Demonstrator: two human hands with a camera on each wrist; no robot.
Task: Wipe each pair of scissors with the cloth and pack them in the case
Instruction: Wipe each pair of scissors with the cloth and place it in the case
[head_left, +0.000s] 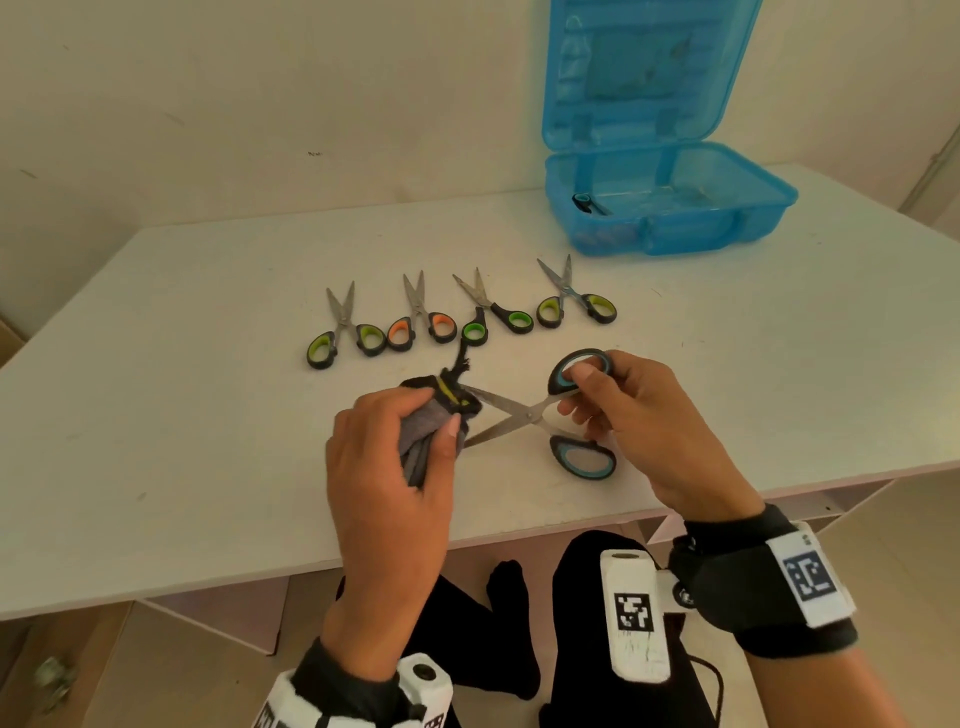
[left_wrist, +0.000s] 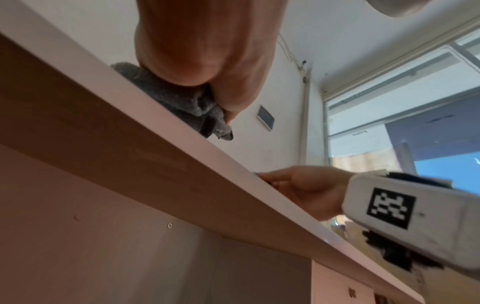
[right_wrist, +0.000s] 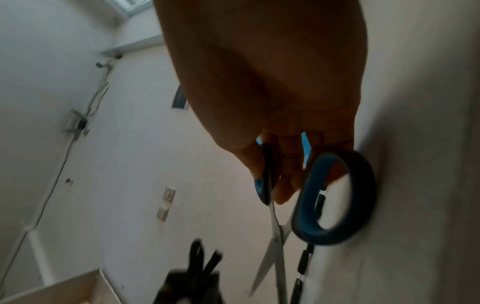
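My left hand (head_left: 410, 431) grips a bunched grey and black cloth (head_left: 436, 415) wrapped round the tip of one blade of the blue-handled scissors (head_left: 530, 413). The scissors stand spread open just above the table. My right hand (head_left: 618, 405) holds them by the upper handle loop, thumb on the loop and fingers curled beneath. The left wrist view shows the cloth (left_wrist: 182, 102) under my palm at the table edge. In the right wrist view the blue loop (right_wrist: 335, 197) and both blades show below my fingers. The open blue case (head_left: 670, 208) stands at the back right.
Several small scissors lie in a row behind my hands: green-handled (head_left: 345, 332), orange-handled (head_left: 421, 325), green-handled (head_left: 493, 317) and green-handled (head_left: 574, 301). A dark item (head_left: 587, 202) lies inside the case. The white table (head_left: 182, 415) ends at a front edge near my wrists.
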